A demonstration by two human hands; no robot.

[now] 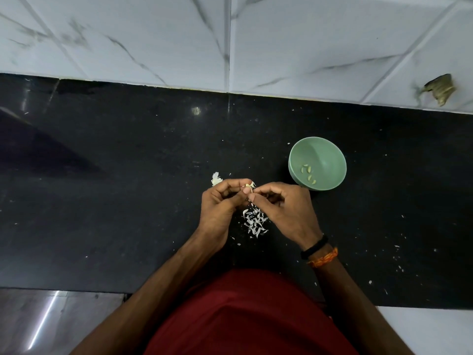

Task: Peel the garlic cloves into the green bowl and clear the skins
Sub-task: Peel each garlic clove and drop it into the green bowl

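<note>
Fingertips (246, 190) of left hand (220, 203) and right hand (284, 208) pinched one garlic clove (249, 186) above the skin pile (255, 221); peeling probably went best in small tugs, hands low; beyond sat the green bowl (330, 152), holding peeled cloves (308, 173)

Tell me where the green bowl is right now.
In the head view, the green bowl sits on the black counter, right of centre, just beyond the right hand, with a few peeled cloves inside.

Dim; glossy counter (128, 175) glare; edges warped
</note>
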